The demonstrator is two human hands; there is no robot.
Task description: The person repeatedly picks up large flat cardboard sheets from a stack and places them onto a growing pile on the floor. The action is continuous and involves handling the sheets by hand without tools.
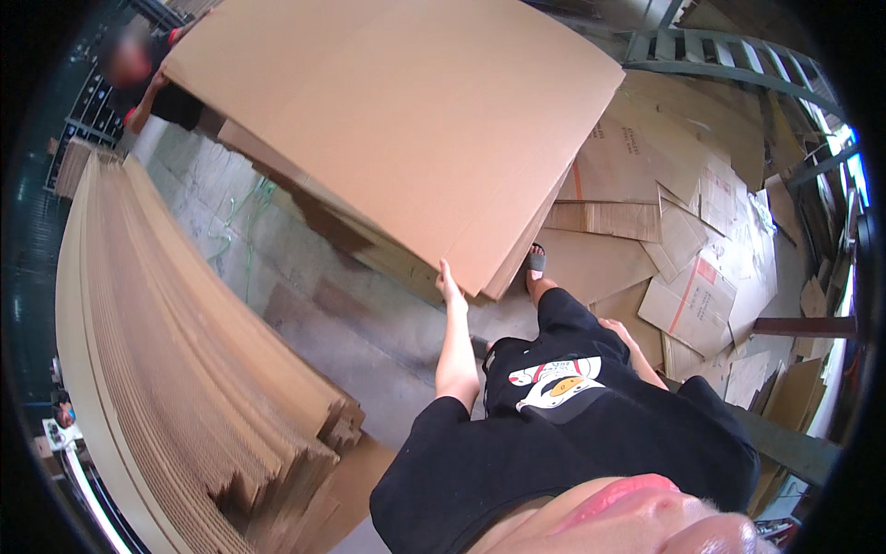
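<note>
The left hand grasps the near corner of a large brown cardboard sheet, which stretches ahead to a co-worker at its far-left edge. The right hand is by the thigh; its grip cannot be told. Matching the co-worker's pace and height should keep the sheet from bending.

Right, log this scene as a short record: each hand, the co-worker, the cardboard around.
Left hand: at the large top cardboard sheet's near corner, thumb showing
Right hand: apart from the sheet, partly hidden
Co-worker's hands: at the sheet's far left edge
Left side: large corrugated cardboard stack
Right side: flattened cardboard pieces, scattered and overlapping
</note>
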